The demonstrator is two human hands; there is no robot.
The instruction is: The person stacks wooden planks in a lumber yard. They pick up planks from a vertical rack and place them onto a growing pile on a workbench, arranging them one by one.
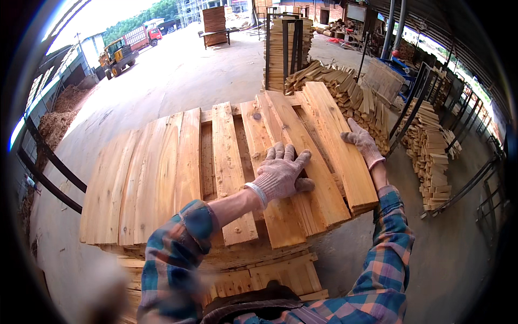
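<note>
A layer of pale planks lies side by side on a stack of wood in front of me, with gaps between several of them. My left hand (281,171), in a knit work glove, rests flat with fingers spread across the planks right of the middle. It touches a knotty plank (258,132) and the plank beside it (302,148). My right hand (365,143), gloved too, grips the outer edge of the rightmost plank (337,154), its thumb on top. Some of its fingers are hidden at the plank's side. That plank sits slightly askew, partly over its neighbour.
More stacked boards (286,272) stand close to my body. Ahead, a metal rack (291,48) holds upright wood strips, beside a loose heap of strips (345,89). Another wood pile (429,146) lies right among black metal frames. A loader (116,56) and a truck (143,36) stand far left.
</note>
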